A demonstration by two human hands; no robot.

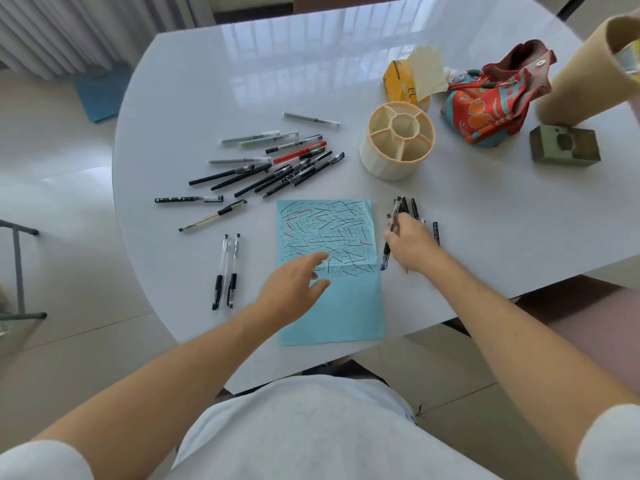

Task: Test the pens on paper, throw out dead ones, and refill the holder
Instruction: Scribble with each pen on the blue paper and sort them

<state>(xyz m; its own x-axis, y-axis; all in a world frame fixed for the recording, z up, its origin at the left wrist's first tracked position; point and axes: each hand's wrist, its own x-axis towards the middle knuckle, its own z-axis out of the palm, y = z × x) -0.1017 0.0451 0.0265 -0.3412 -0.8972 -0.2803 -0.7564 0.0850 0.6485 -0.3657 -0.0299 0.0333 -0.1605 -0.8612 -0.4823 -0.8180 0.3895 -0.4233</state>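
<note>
A light blue sheet of paper lies in front of me, its upper half covered with black and red test strokes. My left hand hovers over the sheet with relaxed fingers and holds nothing. My right hand grips a black pen just right of the sheet, over a small group of black pens. A large pile of pens lies to the upper left. Two clear pens lie left of the sheet. The cream divided pen holder stands behind the paper with nothing in it.
On the white round table at the right stand a yellow tissue pack, a red patterned bag, a small green box and a tan tube. The table's front edge runs just below the sheet.
</note>
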